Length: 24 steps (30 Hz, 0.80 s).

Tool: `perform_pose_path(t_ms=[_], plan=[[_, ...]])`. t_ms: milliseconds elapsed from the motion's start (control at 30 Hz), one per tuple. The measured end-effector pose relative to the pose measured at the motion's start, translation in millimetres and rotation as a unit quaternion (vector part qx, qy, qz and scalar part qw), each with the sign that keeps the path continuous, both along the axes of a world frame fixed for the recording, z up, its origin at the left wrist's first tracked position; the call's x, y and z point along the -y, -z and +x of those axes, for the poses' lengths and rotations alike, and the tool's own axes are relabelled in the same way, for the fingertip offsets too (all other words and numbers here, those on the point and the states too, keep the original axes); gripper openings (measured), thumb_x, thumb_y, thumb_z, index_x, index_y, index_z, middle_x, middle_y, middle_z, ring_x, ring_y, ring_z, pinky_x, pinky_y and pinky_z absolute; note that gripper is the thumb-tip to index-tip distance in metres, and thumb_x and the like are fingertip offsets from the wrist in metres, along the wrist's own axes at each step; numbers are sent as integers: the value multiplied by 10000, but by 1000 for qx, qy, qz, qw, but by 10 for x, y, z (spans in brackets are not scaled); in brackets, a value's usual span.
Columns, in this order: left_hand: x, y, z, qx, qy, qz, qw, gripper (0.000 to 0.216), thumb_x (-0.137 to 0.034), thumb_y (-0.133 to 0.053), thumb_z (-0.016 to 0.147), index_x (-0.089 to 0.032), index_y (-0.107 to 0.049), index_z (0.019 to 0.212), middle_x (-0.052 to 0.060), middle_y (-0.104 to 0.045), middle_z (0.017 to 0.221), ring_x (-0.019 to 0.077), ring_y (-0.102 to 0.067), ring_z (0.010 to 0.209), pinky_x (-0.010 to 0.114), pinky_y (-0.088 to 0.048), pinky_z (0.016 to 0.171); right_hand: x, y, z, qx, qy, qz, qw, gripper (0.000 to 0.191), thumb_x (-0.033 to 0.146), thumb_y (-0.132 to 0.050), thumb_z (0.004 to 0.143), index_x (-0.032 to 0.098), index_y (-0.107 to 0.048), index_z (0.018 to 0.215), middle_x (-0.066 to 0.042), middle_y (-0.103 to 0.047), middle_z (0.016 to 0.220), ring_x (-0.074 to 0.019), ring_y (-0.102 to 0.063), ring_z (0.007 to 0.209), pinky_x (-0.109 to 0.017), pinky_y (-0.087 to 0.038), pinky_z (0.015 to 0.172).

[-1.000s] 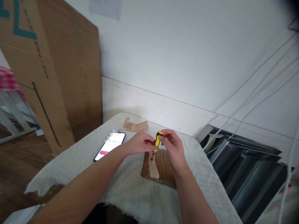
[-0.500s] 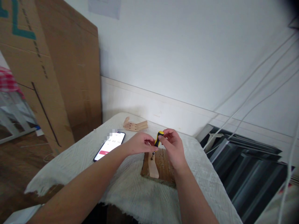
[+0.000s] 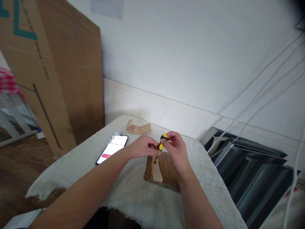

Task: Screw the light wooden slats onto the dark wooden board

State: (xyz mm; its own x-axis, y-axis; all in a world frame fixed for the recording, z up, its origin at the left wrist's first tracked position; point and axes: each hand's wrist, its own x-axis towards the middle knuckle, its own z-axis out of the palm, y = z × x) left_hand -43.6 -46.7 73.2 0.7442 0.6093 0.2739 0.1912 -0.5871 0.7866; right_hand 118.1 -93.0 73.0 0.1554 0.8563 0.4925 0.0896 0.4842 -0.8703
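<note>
A yellow and black screwdriver (image 3: pixel 161 144) stands tilted, its tip down at a dark spot on a pale, curved wooden piece (image 3: pixel 156 173). That piece lies on a brown wooden block (image 3: pixel 168 168) with several small holes in its top. My right hand (image 3: pixel 177 148) is closed around the top of the screwdriver's handle with thumb and fingers. From the left, my left hand (image 3: pixel 145 147) is closed on the lower part of the same handle, just above the shaft. Whether a screw head sits under the tip is too small to tell.
A phone (image 3: pixel 113 149) with a running timer lies left of my hands on the white cloth (image 3: pixel 133 194). Behind it are more pale wooden pieces (image 3: pixel 138 128). A large cardboard box (image 3: pixel 81 79) stands left; dark panels (image 3: pixel 250 171) and white cables (image 3: pixel 257 105) are at right.
The screwdriver's handle has turned slightly, showing more yellow on its side. Both hands stay at almost the same place around it.
</note>
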Motion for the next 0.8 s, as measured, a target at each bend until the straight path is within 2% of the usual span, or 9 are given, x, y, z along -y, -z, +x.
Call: perform_pose_path(t_ms=[233,400,600,800], plan=[[4,16,4,-3,-14,-10,1000,314,-422,-619,752,-114,-630,691,-34,-480,560,83,-411,532,190,-278,498,-16,35,36,14,-8,-6,1000,219,309,-686,746,251,-626,949,9,-603,783,-144,-540,673,-283,-442,594],[11,-11,12,4,-55,28,998,380,-475,-639,741,-119,-614,611,-40,-449,532,77,-358,530,198,-240,493,-29,41,43,24,1,-8,1000,260,318,-696,734,254,-649,982,-6,-616,822,-159,-555,729,-304,-468,632],[14,-18,3,0,-26,47,999,307,-375,-596,786,-122,-621,616,-52,-378,516,71,-319,512,203,-205,477,-15,25,41,14,-3,0,1000,201,312,-677,756,253,-658,947,-7,-637,843,-157,-567,732,-310,-467,652],[20,1,11,20,-36,-11,999,272,-394,-660,735,-122,-651,731,-33,-515,591,78,-403,531,186,-290,494,-27,33,38,11,5,-3,1000,237,317,-715,721,249,-644,937,-1,-637,808,-156,-565,695,-304,-472,623]])
